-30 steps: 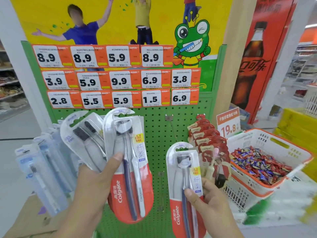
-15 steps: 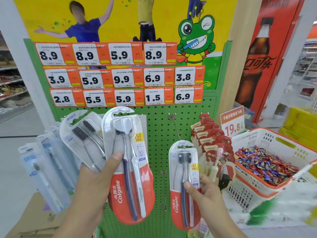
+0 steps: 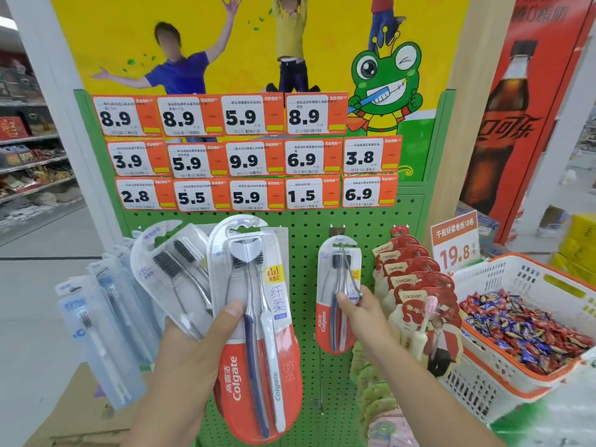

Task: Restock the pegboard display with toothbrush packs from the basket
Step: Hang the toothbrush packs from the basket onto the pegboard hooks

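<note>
**A:** What was on the far left?

**B:** Pale blue single-toothbrush packs [image 3: 96,330] hung in a row off the green pegboard [image 3: 303,253]. Just right of them, the left hand [image 3: 190,359] gripped a fanned stack of packs — thumb pressed across the front, fingers curled behind. The front one was a red-and-clear Colgate twin pack [image 3: 258,333]; behind it sat a clear pack with black-bristled brushes [image 3: 174,272].

**A:** And in the middle?

**B:** Three rows of orange-and-white price tags [image 3: 248,156] ran across the top of the board. Below them, a second Colgate pack [image 3: 337,295] was up against the board, its top just under a metal hook [image 3: 337,230]. Whether it was actually on the hook, I could not tell. The right hand [image 3: 361,314] pinched its right edge, thumb on the front.

**A:** What lay to the right?

**B:** Red "canban" children's toothbrush cards [image 3: 416,285] hung in an overlapping row beside that hand. Farther right stood a 19.8 price sign [image 3: 454,246], then a white-and-orange basket [image 3: 529,279] holding wrapped candies [image 3: 516,324] — well apart from both hands.
</note>
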